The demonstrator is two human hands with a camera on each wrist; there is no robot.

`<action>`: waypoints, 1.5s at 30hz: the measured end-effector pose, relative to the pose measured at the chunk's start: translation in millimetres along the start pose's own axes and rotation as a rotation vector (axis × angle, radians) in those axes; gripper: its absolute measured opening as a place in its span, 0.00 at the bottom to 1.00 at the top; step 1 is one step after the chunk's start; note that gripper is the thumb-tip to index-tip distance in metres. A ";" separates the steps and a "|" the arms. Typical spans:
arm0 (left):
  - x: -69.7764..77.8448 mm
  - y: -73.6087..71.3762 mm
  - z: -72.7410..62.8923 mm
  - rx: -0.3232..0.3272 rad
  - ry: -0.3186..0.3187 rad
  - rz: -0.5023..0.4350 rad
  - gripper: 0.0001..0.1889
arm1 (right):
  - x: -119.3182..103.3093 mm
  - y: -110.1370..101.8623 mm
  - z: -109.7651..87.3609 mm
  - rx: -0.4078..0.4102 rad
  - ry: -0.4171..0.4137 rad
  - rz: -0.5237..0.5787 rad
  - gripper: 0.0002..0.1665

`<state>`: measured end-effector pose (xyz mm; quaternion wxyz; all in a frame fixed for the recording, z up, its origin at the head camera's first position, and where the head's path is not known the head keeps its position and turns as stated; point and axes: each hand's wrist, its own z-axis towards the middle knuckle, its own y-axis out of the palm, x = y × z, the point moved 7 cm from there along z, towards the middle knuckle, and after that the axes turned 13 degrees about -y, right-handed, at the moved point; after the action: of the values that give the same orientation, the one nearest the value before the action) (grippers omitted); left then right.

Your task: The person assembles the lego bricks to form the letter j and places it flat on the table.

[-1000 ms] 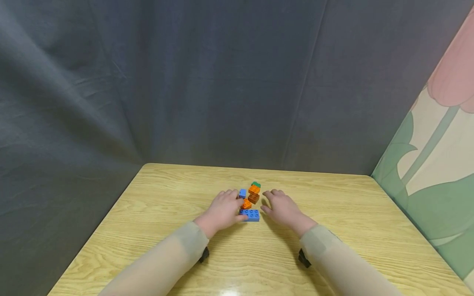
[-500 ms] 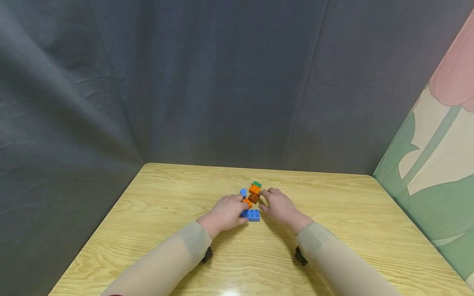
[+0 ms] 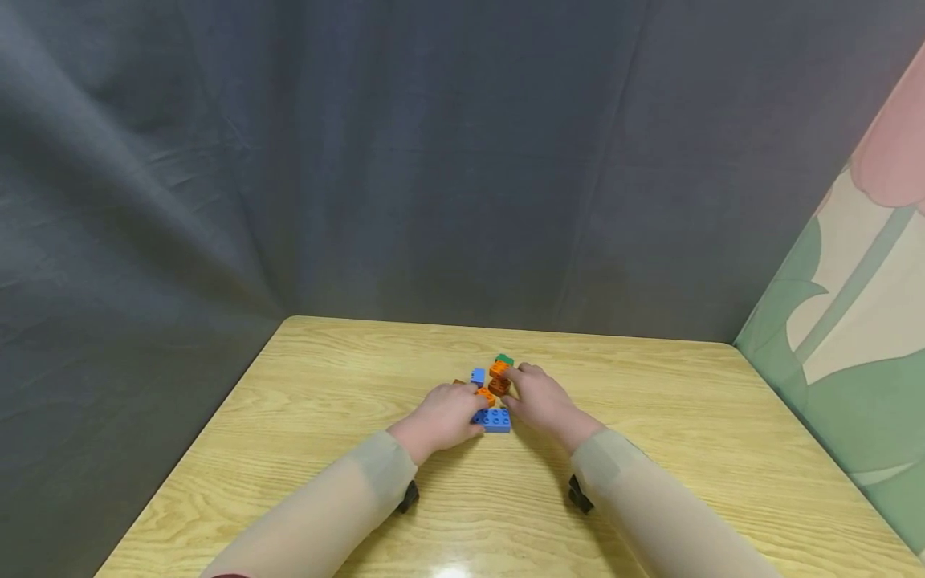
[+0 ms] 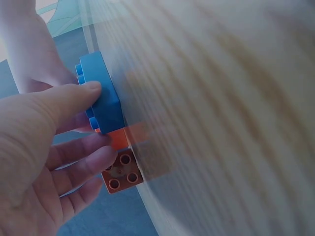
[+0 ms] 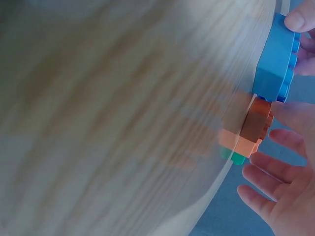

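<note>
In the head view my left hand (image 3: 442, 413) is at the left of a small cluster of toy building bricks. Its thumb overlaps the end of a long blue brick (image 3: 495, 421), and its forefinger reaches over an orange brick (image 3: 487, 396). The left wrist view has the other fingers loosely bent by a brown brick (image 4: 124, 172). My right hand (image 3: 542, 400) lies along the cluster's right side. Its thumb is close to another brown brick (image 5: 257, 119), its forefinger at a second orange brick (image 3: 499, 369). The remaining fingers are spread and relaxed.
Behind the orange brick is a green brick (image 3: 505, 359), with a small blue brick (image 3: 478, 376) to its left. The wooden table (image 3: 347, 361) ends at a dark curtain (image 3: 433, 160). A flower-patterned panel (image 3: 867, 321) borders the right side.
My left hand has shifted slightly right over the near bricks. My right hand has moved left, bringing its fingertips from apart to right at the brown and far orange bricks.
</note>
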<state>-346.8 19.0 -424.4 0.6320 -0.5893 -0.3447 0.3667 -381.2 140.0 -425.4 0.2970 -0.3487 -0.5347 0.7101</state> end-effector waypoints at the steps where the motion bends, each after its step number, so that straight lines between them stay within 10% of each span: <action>1: 0.2 -0.2 -0.1 -0.005 -0.002 -0.001 0.14 | 0.1 0.7 0.9 -0.001 0.003 0.003 0.22; 45: -4.3 6.2 4.8 0.002 0.004 -0.037 0.13 | 1.4 -4.9 -3.1 -0.013 0.004 0.132 0.14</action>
<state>-353.3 17.8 -430.3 0.6398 -0.5831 -0.3539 0.3542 -379.3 144.0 -421.4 0.2481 -0.3867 -0.5145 0.7240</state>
